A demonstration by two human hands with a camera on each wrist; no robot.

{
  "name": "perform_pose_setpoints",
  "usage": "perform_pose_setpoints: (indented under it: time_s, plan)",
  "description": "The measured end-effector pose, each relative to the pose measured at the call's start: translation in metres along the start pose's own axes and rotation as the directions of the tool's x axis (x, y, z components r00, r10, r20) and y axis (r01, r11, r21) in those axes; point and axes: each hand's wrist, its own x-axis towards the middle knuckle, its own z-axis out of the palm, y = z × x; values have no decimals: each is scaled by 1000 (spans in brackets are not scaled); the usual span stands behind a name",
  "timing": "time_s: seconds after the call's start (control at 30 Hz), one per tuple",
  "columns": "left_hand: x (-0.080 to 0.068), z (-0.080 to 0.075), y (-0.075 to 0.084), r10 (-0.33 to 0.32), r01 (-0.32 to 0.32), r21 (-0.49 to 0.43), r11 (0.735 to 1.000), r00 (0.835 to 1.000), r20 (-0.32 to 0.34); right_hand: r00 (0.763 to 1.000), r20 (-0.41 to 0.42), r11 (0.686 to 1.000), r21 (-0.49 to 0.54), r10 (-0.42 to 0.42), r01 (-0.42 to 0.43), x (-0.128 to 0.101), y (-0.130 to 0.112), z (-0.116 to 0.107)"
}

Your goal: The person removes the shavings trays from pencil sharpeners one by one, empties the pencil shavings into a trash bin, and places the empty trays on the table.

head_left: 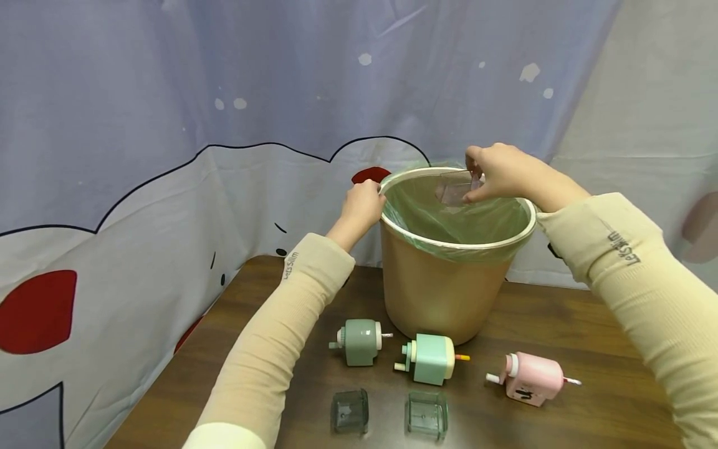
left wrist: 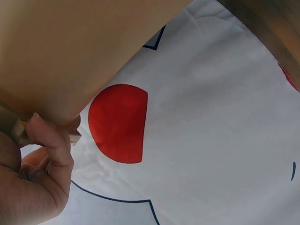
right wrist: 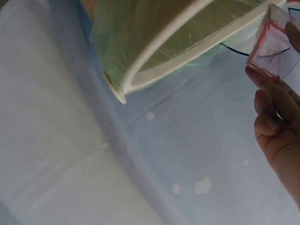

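Observation:
My left hand (head_left: 361,206) grips the left rim of a beige trash bin (head_left: 437,293) lined with a green plastic bag (head_left: 432,215). In the left wrist view its fingers (left wrist: 56,145) curl at the rim, beside the bin wall. Over the bin's mouth, my right hand (head_left: 507,171) pinches a clear, pink-tinted shavings tray (head_left: 453,192) between thumb and fingers. The right wrist view shows this tray (right wrist: 272,51) tilted, with its pink edge against the fingertips. A pink crank pencil sharpener (head_left: 535,377) lies on the table at right, a pencil end sticking out of it.
Before the bin lie a grey-green sharpener (head_left: 361,343) and a mint sharpener (head_left: 432,358). Nearer the front edge sit a dark clear tray (head_left: 350,411) and a green clear tray (head_left: 427,415). A printed curtain (head_left: 280,187) hangs close behind the wooden table (head_left: 224,349).

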Motion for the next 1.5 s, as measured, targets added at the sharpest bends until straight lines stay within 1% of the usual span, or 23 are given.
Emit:
perform_pose_setpoints:
  time_s: [0.1, 0.2, 0.33, 0.47, 0.67, 0.87, 0.97, 1.03, 1.1, 1.2, 1.3, 1.4, 1.43, 1.5]
  plan:
    - [0, 0, 0, 1, -1, 2, 1000, 1000, 1, 998, -34, 993, 100, 60, -56, -4, 3, 2]
    - [1, 0, 1, 5, -5, 0, 1000, 1000, -4, 991, -63, 976, 191, 120, -106, -9, 5, 1]
    - [2, 0, 1, 9, -9, -3, 1000, 1000, -18, 980, -86, 947, 286, 179, -147, -16, 8, 1]
    - [2, 0, 0, 0, 0, -9, 1000, 1000, -17, 968, -120, 919, 358, 220, -164, -26, 13, 2]
    - [1, 0, 0, -7, 7, -6, 1000, 1000, -21, 941, -222, 891, 432, 256, -140, -51, 24, 8]
    - [2, -1, 2, 3, -3, -2, 1000, 999, -33, 934, -249, 852, 515, 255, -95, -78, 29, 20]
    - [2, -1, 3, 12, -12, 16, 1000, 1000, -24, 930, -267, 831, 552, 254, -69, -94, 28, 27]
    - [2, -1, 3, 10, -10, 14, 1000, 1000, -8, 924, -285, 820, 570, 256, -52, -106, 27, 32]
    - [2, 0, 3, 1, -1, -19, 1000, 1000, 9, 918, -291, 802, 595, 270, -48, -119, 25, 38]
    - [1, 2, 0, -14, 17, -106, 994, 999, 30, 907, -288, 779, 623, 308, -67, -136, 27, 51]
    - [-1, 3, -3, -29, 35, -204, 978, 999, 33, 911, -260, 736, 674, 320, -67, -153, 29, 64]
    - [-4, 4, -4, -43, 50, -270, 961, 999, 32, 913, -236, 691, 720, 333, -66, -168, 29, 73]
    - [-4, 5, -5, -46, 52, -280, 959, 998, 31, 913, -238, 684, 727, 332, -59, -172, 29, 76]
    - [-6, 6, -5, -46, 55, -293, 954, 998, 37, 910, -242, 681, 730, 337, -58, -181, 27, 80]
